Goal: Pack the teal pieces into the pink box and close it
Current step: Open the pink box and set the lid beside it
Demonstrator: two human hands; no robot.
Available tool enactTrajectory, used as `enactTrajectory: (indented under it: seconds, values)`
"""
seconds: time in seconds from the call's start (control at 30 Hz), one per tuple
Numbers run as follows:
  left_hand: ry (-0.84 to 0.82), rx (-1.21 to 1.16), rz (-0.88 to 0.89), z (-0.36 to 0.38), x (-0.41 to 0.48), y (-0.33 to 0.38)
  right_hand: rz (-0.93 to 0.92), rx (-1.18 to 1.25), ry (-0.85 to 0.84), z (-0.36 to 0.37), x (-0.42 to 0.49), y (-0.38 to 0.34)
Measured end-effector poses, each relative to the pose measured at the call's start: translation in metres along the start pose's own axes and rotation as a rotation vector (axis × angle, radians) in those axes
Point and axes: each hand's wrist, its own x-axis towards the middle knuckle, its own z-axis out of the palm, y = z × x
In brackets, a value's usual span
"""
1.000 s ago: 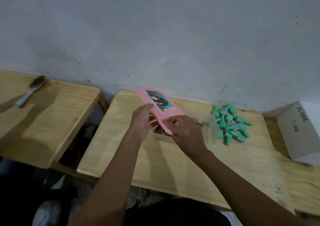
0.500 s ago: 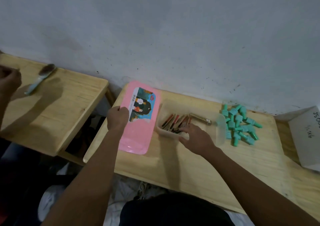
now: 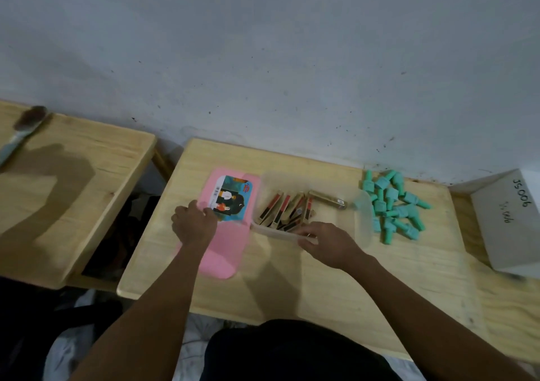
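Note:
The pink lid (image 3: 230,236) with a picture sticker lies flat on the wooden table (image 3: 292,287), left of the translucent box base (image 3: 362,220). Inside the base lie several wooden sticks with red and black stripes (image 3: 287,212). A pile of several teal pieces (image 3: 393,206) rests on the table just right of the base. My left hand (image 3: 194,224) rests on the lid's left edge, fingers curled on it. My right hand (image 3: 324,241) touches the near rim of the base.
A white cardboard box (image 3: 507,222) with handwriting stands at the right edge. A second wooden table (image 3: 67,193) sits to the left across a gap, with a brush (image 3: 22,133) on its far corner. A grey wall runs directly behind both tables.
My left hand lifted the pink lid off the base and laid it flat on the table to the left. My right hand stayed at the base's near rim.

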Motion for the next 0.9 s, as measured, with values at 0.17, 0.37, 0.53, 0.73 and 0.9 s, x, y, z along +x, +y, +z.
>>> enactTrajectory:
  seconds: [0.17,0.37,0.53,0.73,0.9]
  values:
    - [-0.220,-0.357,0.240,0.013,-0.015,0.051,0.187,0.088,0.339,-0.005,0.016,0.025]
    - [-0.259,-0.252,0.357,0.029,-0.027,0.077,0.313,-0.238,0.249,-0.026,0.042,0.039]
    - [-0.256,-0.263,0.397,0.034,-0.023,0.074,0.394,-0.342,0.131,-0.014,0.055,0.044]
    - [-0.262,-0.309,0.392,0.038,-0.025,0.072,0.452,-0.295,0.232,-0.009,0.060,0.048]
    - [-0.262,-0.333,0.377,0.040,-0.025,0.070,0.393,-0.260,0.261,-0.007,0.062,0.056]
